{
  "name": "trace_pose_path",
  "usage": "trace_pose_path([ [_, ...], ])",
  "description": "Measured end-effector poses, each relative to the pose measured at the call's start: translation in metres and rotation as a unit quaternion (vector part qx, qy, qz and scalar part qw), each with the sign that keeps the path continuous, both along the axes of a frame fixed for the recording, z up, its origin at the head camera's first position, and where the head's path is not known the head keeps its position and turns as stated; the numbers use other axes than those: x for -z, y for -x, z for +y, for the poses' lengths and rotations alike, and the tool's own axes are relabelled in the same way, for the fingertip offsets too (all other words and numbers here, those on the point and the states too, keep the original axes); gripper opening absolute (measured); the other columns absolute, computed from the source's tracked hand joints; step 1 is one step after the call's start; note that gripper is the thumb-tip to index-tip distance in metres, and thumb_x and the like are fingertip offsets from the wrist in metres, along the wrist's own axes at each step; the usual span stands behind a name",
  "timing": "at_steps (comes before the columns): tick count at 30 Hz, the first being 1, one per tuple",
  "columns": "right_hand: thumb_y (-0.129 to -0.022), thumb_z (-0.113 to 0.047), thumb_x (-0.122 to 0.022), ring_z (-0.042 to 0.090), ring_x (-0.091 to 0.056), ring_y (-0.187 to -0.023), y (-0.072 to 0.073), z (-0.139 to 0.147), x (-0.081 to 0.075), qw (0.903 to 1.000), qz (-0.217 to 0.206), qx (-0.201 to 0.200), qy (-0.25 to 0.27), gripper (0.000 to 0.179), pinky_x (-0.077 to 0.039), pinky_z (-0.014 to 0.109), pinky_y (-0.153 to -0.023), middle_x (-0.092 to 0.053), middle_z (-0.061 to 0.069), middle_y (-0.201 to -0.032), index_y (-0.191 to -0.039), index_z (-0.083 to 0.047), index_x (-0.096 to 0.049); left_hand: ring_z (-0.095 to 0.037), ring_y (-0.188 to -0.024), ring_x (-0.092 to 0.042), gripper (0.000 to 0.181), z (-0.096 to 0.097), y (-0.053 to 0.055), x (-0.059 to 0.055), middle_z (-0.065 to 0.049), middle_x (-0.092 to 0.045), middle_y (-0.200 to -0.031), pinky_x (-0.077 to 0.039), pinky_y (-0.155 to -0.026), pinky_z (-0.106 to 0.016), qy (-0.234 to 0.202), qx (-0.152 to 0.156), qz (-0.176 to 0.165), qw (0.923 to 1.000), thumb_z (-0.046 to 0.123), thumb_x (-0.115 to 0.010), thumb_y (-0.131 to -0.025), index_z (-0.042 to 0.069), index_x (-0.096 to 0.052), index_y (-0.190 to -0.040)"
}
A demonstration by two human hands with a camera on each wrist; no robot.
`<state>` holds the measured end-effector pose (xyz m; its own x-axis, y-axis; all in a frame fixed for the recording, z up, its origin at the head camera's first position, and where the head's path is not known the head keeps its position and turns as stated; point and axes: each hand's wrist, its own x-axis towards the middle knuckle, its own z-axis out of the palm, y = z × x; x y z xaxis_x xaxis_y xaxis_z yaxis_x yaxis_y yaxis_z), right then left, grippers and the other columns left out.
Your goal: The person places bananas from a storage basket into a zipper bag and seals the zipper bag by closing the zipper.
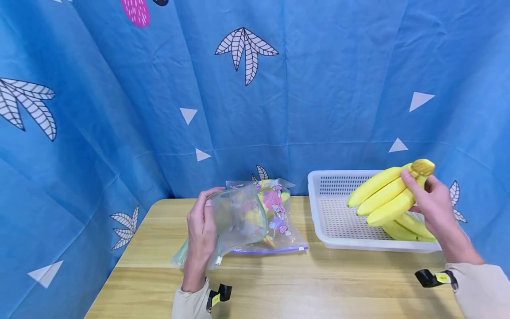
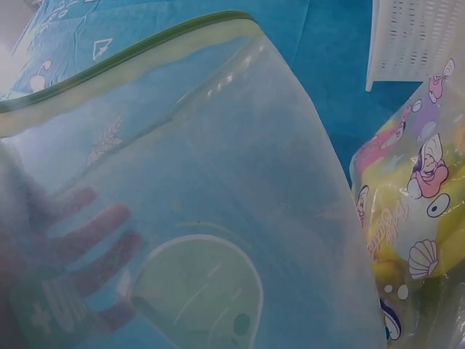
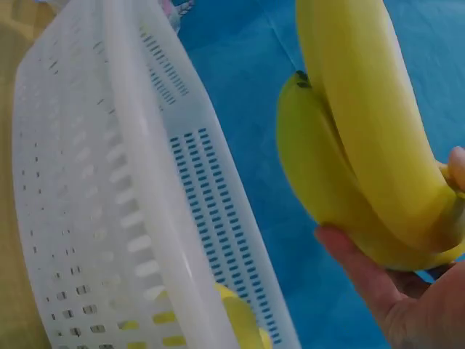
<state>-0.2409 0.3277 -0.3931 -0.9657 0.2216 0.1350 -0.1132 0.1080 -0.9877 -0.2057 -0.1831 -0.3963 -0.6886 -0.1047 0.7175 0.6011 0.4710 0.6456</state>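
Note:
My left hand (image 1: pixel 202 221) grips a translucent zip bag (image 1: pixel 239 221) with a green zip edge, held up over the left half of the table. Its fingers show through the cloudy plastic in the left wrist view, along with a pale green print on the bag. A bunch of bananas (image 1: pixel 384 195) is in my right hand (image 1: pixel 434 204), held near the stem with the thumb on top. The bunch hangs above the right part of a white plastic basket (image 1: pixel 332 241), tips pointing left. More bananas (image 1: pixel 408 228) lie in the basket under it.
Behind the green-edged bag, a patterned zip bag (image 1: pixel 292 237) with a purple zip lies on the wooden table (image 1: pixel 279 283), yellow things inside it. A blue curtain (image 1: pixel 318 110) hangs right behind the table and along its left side.

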Motion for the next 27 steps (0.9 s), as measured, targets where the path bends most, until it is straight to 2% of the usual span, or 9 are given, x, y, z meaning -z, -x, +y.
trace_pose_path([
  [4,-0.104,-0.035,-0.059,0.0,-0.067,-0.078,-0.004,-0.015,-0.003,0.9922,0.024,0.009,-0.122,0.03,-0.062,0.035,-0.057,-0.055,-0.005,-0.105,-0.129,-0.034,-0.041,-0.022,-0.125,-0.06,0.036,-0.001,-0.001,-0.001,-0.004,-0.07,-0.126,-0.043,-0.108,-0.026,-0.003,-0.002,0.005,1.0,0.005,-0.033,-0.109,0.003,-0.066,-0.124],
  [6,-0.105,-0.033,-0.059,0.001,-0.067,-0.08,-0.006,-0.023,-0.004,0.9884,0.039,-0.003,-0.147,0.034,-0.062,0.036,-0.057,-0.054,-0.003,-0.11,-0.134,-0.029,-0.043,-0.022,-0.125,-0.061,0.036,-0.002,-0.001,-0.002,-0.004,-0.07,-0.126,-0.043,-0.108,-0.026,-0.003,-0.001,0.008,1.0,0.004,-0.034,-0.109,0.003,-0.066,-0.125],
  [10,-0.103,-0.037,-0.063,-0.002,-0.067,-0.085,-0.014,-0.037,-0.004,0.9846,0.034,-0.005,-0.171,0.042,-0.062,0.03,-0.061,-0.051,0.001,-0.125,-0.139,-0.021,-0.05,-0.022,-0.125,-0.06,0.035,-0.001,0.0,-0.001,-0.005,-0.07,-0.126,-0.043,-0.108,-0.026,0.0,0.004,0.007,1.0,0.004,-0.034,-0.109,0.004,-0.066,-0.125],
  [14,-0.102,-0.04,-0.063,-0.005,-0.066,-0.086,-0.018,-0.05,0.0,0.9845,0.033,0.008,-0.172,0.044,-0.062,0.027,-0.063,-0.053,0.004,-0.124,-0.138,-0.018,-0.051,-0.021,-0.127,-0.059,0.035,-0.001,-0.001,0.001,-0.004,-0.07,-0.127,-0.042,-0.11,-0.026,0.004,0.009,0.001,1.0,0.005,-0.034,-0.11,0.004,-0.066,-0.125],
  [17,-0.101,-0.037,-0.066,-0.004,-0.068,-0.084,-0.017,-0.058,0.004,0.9849,0.045,0.018,-0.166,0.043,-0.061,0.026,-0.062,-0.058,-0.002,-0.115,-0.135,-0.015,-0.055,-0.02,-0.127,-0.059,0.035,-0.002,-0.001,0.002,-0.004,-0.07,-0.127,-0.043,-0.109,-0.027,0.003,0.006,0.003,1.0,0.005,-0.034,-0.11,0.004,-0.066,-0.125],
  [21,-0.096,-0.034,-0.074,-0.006,-0.069,-0.081,-0.013,-0.069,0.008,0.9837,0.064,0.05,-0.16,0.048,-0.061,0.024,-0.06,-0.059,-0.009,-0.11,-0.135,-0.008,-0.061,-0.02,-0.126,-0.06,0.035,-0.003,-0.002,0.001,-0.003,-0.07,-0.126,-0.043,-0.109,-0.027,0.002,0.007,0.006,1.0,0.006,-0.035,-0.11,0.004,-0.066,-0.125],
  [25,-0.096,-0.027,-0.074,-0.005,-0.068,-0.084,-0.013,-0.077,0.009,0.9856,0.087,0.07,-0.128,0.049,-0.06,0.022,-0.061,-0.06,-0.008,-0.114,-0.14,-0.01,-0.06,-0.02,-0.125,-0.061,0.034,-0.002,-0.002,0.002,-0.005,-0.07,-0.126,-0.042,-0.109,-0.024,0.001,0.009,0.006,0.9999,0.004,-0.035,-0.109,0.004,-0.066,-0.125],
  [27,-0.096,-0.023,-0.074,-0.003,-0.067,-0.093,-0.013,-0.083,0.007,0.9849,0.102,0.075,-0.118,0.048,-0.059,0.018,-0.067,-0.06,-0.008,-0.121,-0.141,-0.012,-0.061,-0.021,-0.125,-0.061,0.034,-0.002,-0.002,0.001,-0.005,-0.07,-0.125,-0.043,-0.108,-0.023,0.001,0.005,0.01,0.9999,0.003,-0.036,-0.109,0.005,-0.066,-0.124],
])
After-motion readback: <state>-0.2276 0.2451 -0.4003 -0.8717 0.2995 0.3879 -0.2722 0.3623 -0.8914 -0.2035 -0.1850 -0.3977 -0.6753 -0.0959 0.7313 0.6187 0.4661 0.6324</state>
